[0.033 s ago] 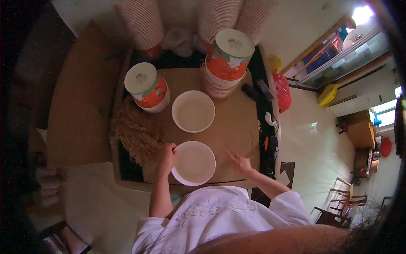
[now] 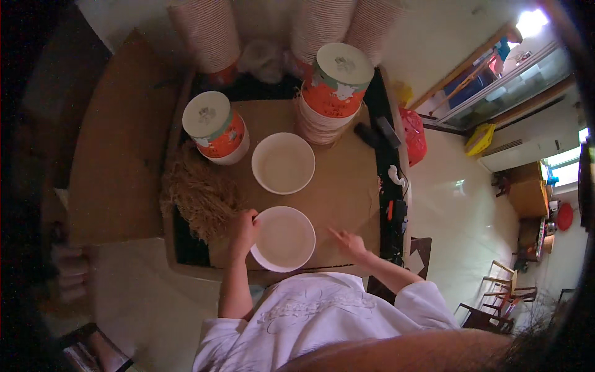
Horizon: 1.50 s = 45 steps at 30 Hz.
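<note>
A white round paper tub (image 2: pixel 284 239) stands upright near the table's front edge, its pale inside facing up. My left hand (image 2: pixel 246 234) is closed on the left side of its rim. Right of the tub, my right hand (image 2: pixel 349 243) hovers over the brown cardboard sheet (image 2: pixel 334 180), index finger stretched out toward the tub but apart from it. A second open white tub (image 2: pixel 283 163) sits just beyond the first. Left of both lies a tangled heap of brown shredded strands (image 2: pixel 201 192).
Upside-down orange-and-green printed tubs stand at the left (image 2: pixel 215 127) and in a stack at back right (image 2: pixel 338 87). Tall stacks of tubs (image 2: pixel 207 37) line the back. Dark objects (image 2: pixel 378 133) and a small orange-and-black tool (image 2: pixel 395 211) lie along the right edge. A cardboard panel (image 2: pixel 118 149) rises at left.
My right hand has shifted slightly left, its index finger coming a little closer to the near tub. My left hand and the tubs stay essentially where they were.
</note>
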Tool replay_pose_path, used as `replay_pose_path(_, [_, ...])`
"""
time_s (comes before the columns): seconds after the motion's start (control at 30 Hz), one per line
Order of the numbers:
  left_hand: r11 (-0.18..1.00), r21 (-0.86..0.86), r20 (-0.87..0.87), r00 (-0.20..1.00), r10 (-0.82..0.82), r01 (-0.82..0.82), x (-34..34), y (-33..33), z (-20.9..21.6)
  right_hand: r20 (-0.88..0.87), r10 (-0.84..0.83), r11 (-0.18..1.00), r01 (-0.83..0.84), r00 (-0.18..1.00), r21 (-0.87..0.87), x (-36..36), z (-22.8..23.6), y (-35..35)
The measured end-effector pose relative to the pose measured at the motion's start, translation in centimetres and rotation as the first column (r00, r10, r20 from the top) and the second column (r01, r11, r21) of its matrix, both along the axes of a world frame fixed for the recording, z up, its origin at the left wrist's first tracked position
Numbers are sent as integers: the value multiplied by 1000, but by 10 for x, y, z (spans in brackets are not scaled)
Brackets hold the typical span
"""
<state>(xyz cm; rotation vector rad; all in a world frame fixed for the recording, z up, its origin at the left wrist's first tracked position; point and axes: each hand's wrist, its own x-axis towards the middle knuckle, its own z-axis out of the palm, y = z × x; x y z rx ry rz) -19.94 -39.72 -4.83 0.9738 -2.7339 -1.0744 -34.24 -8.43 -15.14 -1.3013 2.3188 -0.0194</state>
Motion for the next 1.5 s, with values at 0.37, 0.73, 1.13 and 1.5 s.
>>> replay_pose_path(0.37, [997, 24, 25, 997, 67, -67, -13, 0, -9, 914, -99, 333, 879, 393, -342, -65, 199, -34])
replay_pose_path(0.73, [1000, 21, -123, 992, 13, -10, -17, 5, -36, 329, 159, 953, -231, 931, 194, 60, 53, 10])
replay_pose_path(1.13, [995, 65, -219, 972, 89, -77, -12, 11, -29, -124, -166, 985, 171, 978, 30, -46, -9, -18])
replay_pose_path(1.5, [1000, -17, -146, 989, -27, 24, -19, 23, -20, -149, -705, 707, 704, 693, -70, -150, -1, -8])
